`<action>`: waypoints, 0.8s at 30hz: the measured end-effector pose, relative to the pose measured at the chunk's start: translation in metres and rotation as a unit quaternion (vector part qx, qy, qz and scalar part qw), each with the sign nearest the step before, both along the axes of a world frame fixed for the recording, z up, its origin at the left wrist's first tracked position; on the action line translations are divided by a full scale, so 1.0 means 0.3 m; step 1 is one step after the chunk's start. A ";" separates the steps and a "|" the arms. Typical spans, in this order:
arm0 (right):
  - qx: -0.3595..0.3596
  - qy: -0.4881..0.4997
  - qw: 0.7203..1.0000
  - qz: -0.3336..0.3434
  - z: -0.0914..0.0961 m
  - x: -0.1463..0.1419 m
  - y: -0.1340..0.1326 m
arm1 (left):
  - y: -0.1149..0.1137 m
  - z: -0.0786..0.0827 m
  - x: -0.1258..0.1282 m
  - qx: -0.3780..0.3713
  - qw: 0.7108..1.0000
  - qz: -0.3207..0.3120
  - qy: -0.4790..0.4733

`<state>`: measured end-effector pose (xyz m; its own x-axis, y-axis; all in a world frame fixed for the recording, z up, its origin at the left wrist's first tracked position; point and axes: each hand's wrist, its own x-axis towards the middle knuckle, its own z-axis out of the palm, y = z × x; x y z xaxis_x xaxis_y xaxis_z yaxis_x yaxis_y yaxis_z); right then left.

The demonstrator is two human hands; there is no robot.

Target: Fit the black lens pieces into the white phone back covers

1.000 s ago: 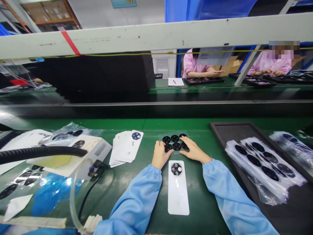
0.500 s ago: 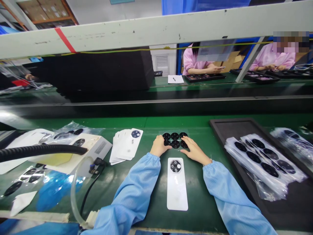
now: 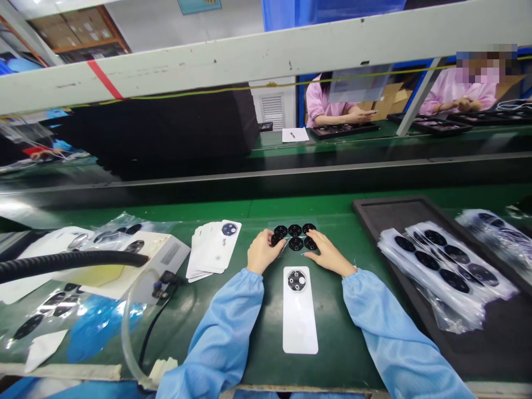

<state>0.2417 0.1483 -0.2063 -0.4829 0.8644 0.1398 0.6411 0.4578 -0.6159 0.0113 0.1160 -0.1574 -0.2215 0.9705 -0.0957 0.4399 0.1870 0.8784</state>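
The left grip (image 3: 262,252) curled over the nearest of six black lens discs (image 3: 295,237), fingertips touching it, clench unclear; the open right grip (image 3: 329,254) lay just beside the discs, above a white phone back panel (image 3: 300,310) on the green table (image 3: 344,349).

Six black lens pieces (image 3: 296,243), one lone white card (image 3: 300,327) and one fanned stack of white cards (image 3: 208,249) are laid out, and two pink-clad co-workers (image 3: 322,105) are seen.
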 end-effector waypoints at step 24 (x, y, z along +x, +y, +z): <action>0.004 0.008 1.000 0.001 -0.011 0.005 0.001 | -0.032 -0.015 -0.137 0.005 0.798 -0.048 -0.601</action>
<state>0.2432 0.1485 -0.2096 -0.4820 0.8623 0.1551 0.6299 0.4641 -0.6228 -0.0297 0.1062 -0.1619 0.1002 0.9794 -0.1755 -0.7095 0.1940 0.6774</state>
